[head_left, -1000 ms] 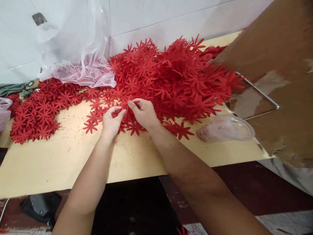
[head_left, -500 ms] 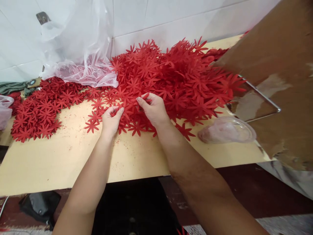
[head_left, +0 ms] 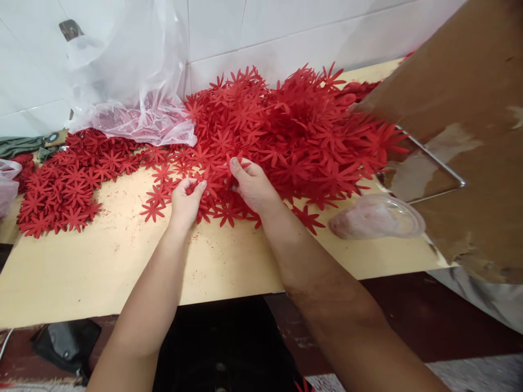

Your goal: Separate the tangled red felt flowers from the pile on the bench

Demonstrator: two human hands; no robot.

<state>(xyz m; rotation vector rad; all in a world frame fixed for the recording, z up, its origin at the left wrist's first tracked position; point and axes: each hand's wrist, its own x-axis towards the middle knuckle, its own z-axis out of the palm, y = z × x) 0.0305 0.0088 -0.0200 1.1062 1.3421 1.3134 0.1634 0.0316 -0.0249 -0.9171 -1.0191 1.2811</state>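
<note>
Red flower-shaped pieces lie in a large heap at the middle and right of the table. My left hand is closed on a red flower piece at the heap's front left edge. Just to its right, my right hand pinches another red piece at the front of the heap, thumb against fingers. The fingers partly hide both pieces. A lower pile of flower pieces spreads over the table's left side, and a few single ones lie between the piles.
A clear plastic bag stands against the tiled wall at the back left. At the right are a round clear plastic container, a large brown cardboard sheet and a metal rod. The wooden table's front edge faces me.
My right thumb and fingers have shifted slightly, and the red piece standing out above them now shows less. My left hand has barely moved. The view has shifted very slightly.
</note>
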